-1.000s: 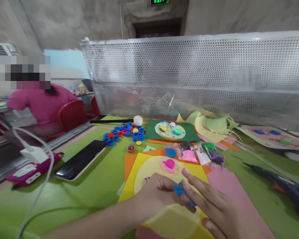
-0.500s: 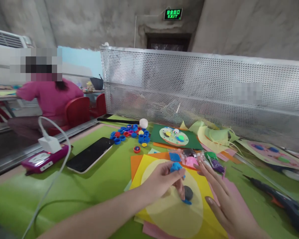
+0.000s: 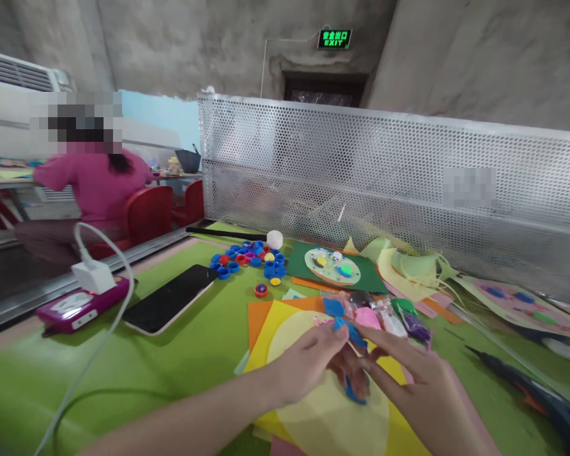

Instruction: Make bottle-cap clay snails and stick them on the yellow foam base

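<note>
Over a pale yellow oval sheet (image 3: 332, 424), my left hand (image 3: 313, 364) grips a lump of blue modelling clay (image 3: 350, 332) between thumb and fingers. My right hand (image 3: 411, 370) meets it from the right, its fingertips pinching the clay's edge. Below the left fingers, another blue clay piece (image 3: 355, 392) lies on the oval. The left fingers cover the spot just above that piece. Bagged clay, including a pink pack (image 3: 367, 316) and a purple pack (image 3: 415, 326), lies behind the hands.
A phone (image 3: 173, 299) and a purple power strip (image 3: 83, 305) with a white cable lie left. Bottle caps (image 3: 223, 273) cluster behind. A glue gun (image 3: 527, 386) rests at right. A perforated metal screen (image 3: 389, 164) borders the table. A person (image 3: 92, 183) sits beyond.
My right hand has moved left and its fingers have closed on the blue clay beside my left hand. The dark round piece on the oval is now hidden.
</note>
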Demonstrator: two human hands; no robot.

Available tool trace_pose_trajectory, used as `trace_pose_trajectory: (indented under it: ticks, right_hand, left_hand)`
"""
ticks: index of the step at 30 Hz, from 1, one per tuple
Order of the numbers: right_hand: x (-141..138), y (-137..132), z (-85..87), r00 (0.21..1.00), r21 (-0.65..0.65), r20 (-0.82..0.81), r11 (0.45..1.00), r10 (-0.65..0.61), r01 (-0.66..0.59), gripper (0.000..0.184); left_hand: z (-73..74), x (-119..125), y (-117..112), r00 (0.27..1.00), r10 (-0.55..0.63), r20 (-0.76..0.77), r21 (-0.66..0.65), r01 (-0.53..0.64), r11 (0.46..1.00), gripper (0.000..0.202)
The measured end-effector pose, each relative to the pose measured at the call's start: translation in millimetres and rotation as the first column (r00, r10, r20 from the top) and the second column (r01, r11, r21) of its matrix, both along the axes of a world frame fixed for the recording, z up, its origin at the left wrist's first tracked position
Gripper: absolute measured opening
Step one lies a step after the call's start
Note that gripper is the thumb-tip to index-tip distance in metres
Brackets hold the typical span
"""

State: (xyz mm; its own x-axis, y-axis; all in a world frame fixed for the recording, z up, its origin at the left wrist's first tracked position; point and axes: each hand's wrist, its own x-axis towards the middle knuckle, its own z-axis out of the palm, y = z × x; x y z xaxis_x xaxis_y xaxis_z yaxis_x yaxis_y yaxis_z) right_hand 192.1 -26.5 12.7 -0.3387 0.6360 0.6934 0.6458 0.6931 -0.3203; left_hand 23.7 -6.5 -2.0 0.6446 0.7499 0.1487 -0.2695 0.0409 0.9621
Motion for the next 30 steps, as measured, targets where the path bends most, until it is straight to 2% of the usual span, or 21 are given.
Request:
trace_pose_trajectory:
  ticks: [3, 6, 8, 10, 13, 16, 19, 22, 25, 30]
  right_hand:
    - [10, -1, -9.2, 1.0, -0.021, 0.02, 1.0, 0.016, -0.016, 0.018]
    - [13, -7, -15.8, 1.0, -0.061, 0.013, 0.998, -0.022, 0.022, 0.017]
    - [11, -10, -16.6, 0.999, -0.077, -0.003, 0.996, -0.041, 0.041, 0.017]
    - [9, -12, -14.9, 0.999, -0.081, -0.025, 0.996, -0.032, 0.03, 0.018]
    - [10, -10, -10.5, 0.998, -0.051, -0.063, 0.999, -0.017, 0.013, 0.018]
    - [14, -7, -8.0, 0.998, -0.025, -0.055, 0.999, -0.022, 0.021, 0.017]
    - [16, -5, -9.5, 0.998, -0.103, -0.053, 0.994, -0.029, 0.023, 0.02]
    - [14, -7, -12.7, 0.997, -0.146, -0.074, 0.989, -0.02, 0.009, 0.024]
    - [11, -10, -13.2, 0.998, -0.089, -0.057, 0.996, -0.017, 0.012, 0.026]
    - [11, -14, -6.6, 0.997, 0.104, 0.065, 0.994, -0.051, 0.044, 0.024]
  left_hand:
    - [-1.0, 2, 0, 1.0, -0.001, -0.013, 0.02, 0.001, 1.0, 0.065]
    - [3.4, 2, -7, 0.98, 0.066, -0.186, 0.098, -0.048, 0.994, 0.059]
    - [7.4, 0, -13, 0.936, 0.137, -0.325, 0.25, -0.054, 0.967, 0.047]
    - [10.5, -2, -16, 0.872, 0.225, -0.434, 0.417, -0.027, 0.908, 0.037]
    - [12.7, -5, -14, 0.794, 0.334, -0.508, 0.478, -0.063, 0.876, 0.037]
    - [13.8, -4, -9, 0.778, 0.369, -0.509, 0.406, -0.16, 0.9, 0.039]
    - [13.4, -1, -5, 0.872, 0.242, -0.424, 0.2, -0.171, 0.965, 0.037]
    - [10.2, 2, -4, 0.958, 0.117, -0.263, 0.022, -0.116, 0.993, 0.042]
    - [7.4, 3, -4, 0.983, 0.09, -0.159, -0.03, -0.096, 0.995, 0.051]
    - [5.1, 5, -5, 0.971, 0.103, -0.215, -0.112, -0.129, 0.985, 0.041]
